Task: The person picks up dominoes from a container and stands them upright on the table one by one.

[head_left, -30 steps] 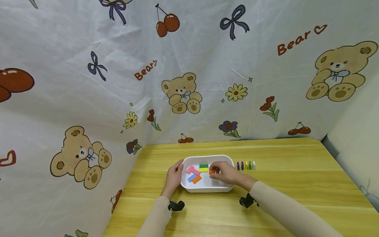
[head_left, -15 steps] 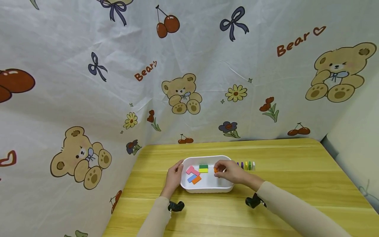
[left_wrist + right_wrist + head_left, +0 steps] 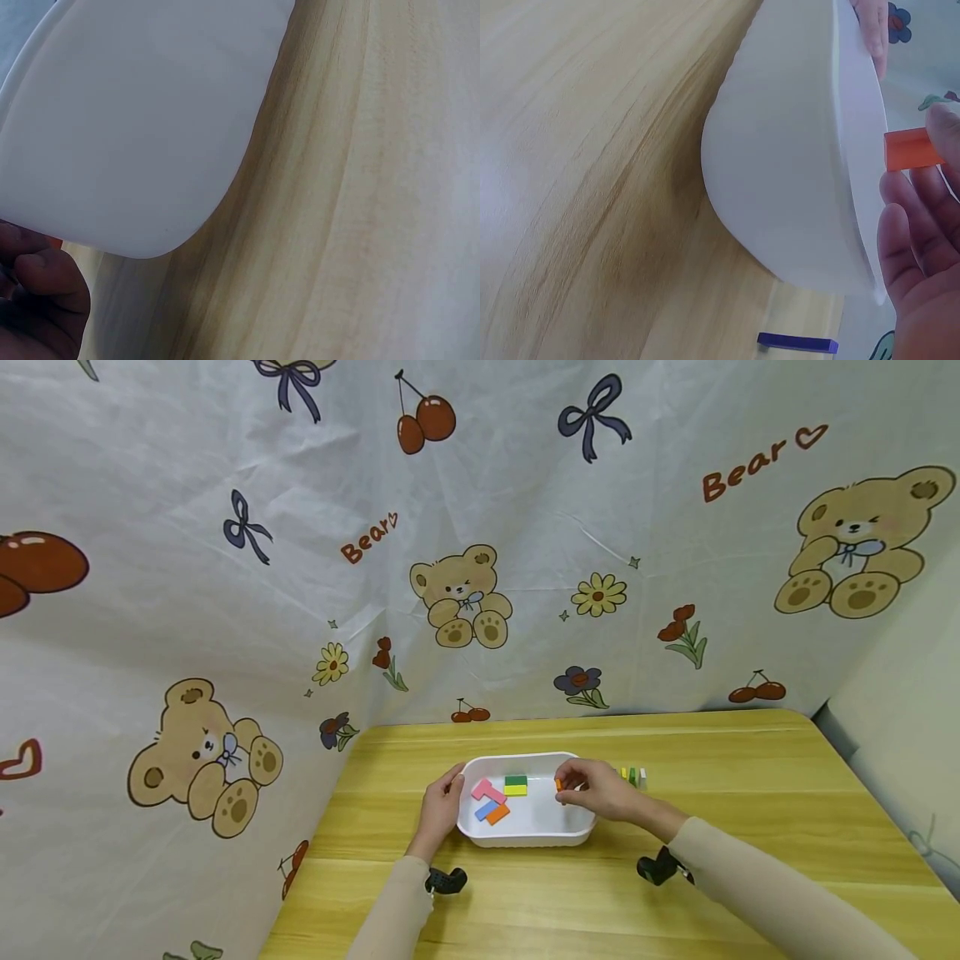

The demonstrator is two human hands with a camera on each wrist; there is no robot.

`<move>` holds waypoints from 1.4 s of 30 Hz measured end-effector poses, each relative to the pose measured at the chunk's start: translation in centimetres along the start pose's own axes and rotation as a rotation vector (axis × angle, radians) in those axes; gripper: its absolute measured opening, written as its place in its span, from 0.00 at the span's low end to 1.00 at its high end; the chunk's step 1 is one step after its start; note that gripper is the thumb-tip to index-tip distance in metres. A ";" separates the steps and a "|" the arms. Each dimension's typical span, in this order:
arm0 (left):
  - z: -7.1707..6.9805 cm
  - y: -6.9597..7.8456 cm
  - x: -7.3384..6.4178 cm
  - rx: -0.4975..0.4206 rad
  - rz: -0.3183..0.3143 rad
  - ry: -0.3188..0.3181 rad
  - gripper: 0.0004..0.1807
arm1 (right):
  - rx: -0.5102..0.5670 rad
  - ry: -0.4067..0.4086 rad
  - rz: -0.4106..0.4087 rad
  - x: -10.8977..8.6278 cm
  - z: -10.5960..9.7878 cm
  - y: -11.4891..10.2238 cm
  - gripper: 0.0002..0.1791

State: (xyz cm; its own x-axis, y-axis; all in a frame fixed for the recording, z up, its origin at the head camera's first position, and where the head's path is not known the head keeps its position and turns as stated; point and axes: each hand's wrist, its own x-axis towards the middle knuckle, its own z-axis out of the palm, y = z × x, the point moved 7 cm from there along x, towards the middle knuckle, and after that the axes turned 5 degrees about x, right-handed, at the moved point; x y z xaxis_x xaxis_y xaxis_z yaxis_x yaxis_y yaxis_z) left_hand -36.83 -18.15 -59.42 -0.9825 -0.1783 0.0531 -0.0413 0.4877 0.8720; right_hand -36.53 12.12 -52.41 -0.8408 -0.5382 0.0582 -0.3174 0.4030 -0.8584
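Observation:
A white plastic basin [image 3: 525, 840] sits on the table, with my left hand [image 3: 438, 810] holding its left end; in the left wrist view the thumb and curled fingers [image 3: 45, 281] lie by its wall. Over the right part of the basin, my right hand [image 3: 600, 789] pinches a small orange block [image 3: 911, 149] between thumb and fingers. Inside the basin lie pink blocks [image 3: 489, 792], a green block [image 3: 515, 780] against a yellow block [image 3: 515, 791], and a blue block [image 3: 486, 811] beside another orange block [image 3: 498, 814].
Right of the basin, thin blocks stand in a row on the wooden table [image 3: 540, 902]: green [image 3: 632, 777], white [image 3: 642, 778] and others partly behind my right hand. A purple block [image 3: 798, 343] shows near the basin in the right wrist view. A printed cloth [image 3: 525, 527] hangs behind.
My right hand has moved rightward across the basin with the orange block pinched in it, now covering part of the row of blocks. The left hand and basin look unmoved.

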 end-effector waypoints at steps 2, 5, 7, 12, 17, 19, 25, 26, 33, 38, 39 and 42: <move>0.0 -0.1 0.1 0.001 -0.002 0.001 0.20 | 0.009 0.006 0.005 -0.2 -0.4 0.1 0.13; 0.0 -0.1 0.1 0.002 -0.002 0.003 0.20 | 0.025 0.025 0.013 -0.5 -1.0 0.3 0.13; 0.1 -0.2 0.2 0.004 0.001 0.002 0.20 | 0.034 0.037 0.017 -0.7 -1.4 0.4 0.12; 0.0 -0.1 0.2 0.007 0.004 0.002 0.21 | 0.041 0.048 0.019 -1.3 -2.2 0.5 0.12; 0.1 -0.1 0.1 0.007 -0.004 -0.005 0.21 | 0.036 0.063 0.027 -2.0 -2.9 0.8 0.13; 0.1 -0.2 0.1 0.007 -0.007 -0.007 0.21 | 0.032 0.074 0.034 -2.2 -3.2 1.1 0.13; 0.1 -0.2 0.1 0.016 0.005 0.000 0.21 | 0.002 0.102 0.030 -2.8 -4.3 1.7 0.12; 0.2 -0.2 0.1 0.016 0.006 -0.001 0.21 | -0.006 0.104 0.032 -2.9 -4.5 1.8 0.12; 0.1 -0.1 0.1 0.010 -0.003 -0.004 0.21 | -0.030 0.121 0.042 -3.8 -6.0 2.7 0.13; 0.1 0.0 0.0 0.012 0.007 -0.006 0.21 | -0.053 0.149 0.072 -4.4 -7.2 3.6 0.13; 0.1 0.0 0.0 0.014 0.009 -0.007 0.21 | -0.055 0.151 0.077 -4.5 -7.4 3.7 0.14; 0.1 0.1 0.0 0.014 0.009 -0.008 0.21 | -0.054 0.168 0.106 -4.9 -8.1 4.1 0.14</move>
State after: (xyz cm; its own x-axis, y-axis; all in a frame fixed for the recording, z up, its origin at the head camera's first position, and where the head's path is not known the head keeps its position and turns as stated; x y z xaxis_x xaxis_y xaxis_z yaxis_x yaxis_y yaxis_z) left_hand -36.83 -18.01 -59.41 -0.9844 -0.1666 0.0571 -0.0347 0.5015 0.8645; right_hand -37.28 22.38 -52.10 -0.9305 -0.3617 0.0572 -0.2429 0.4926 -0.8357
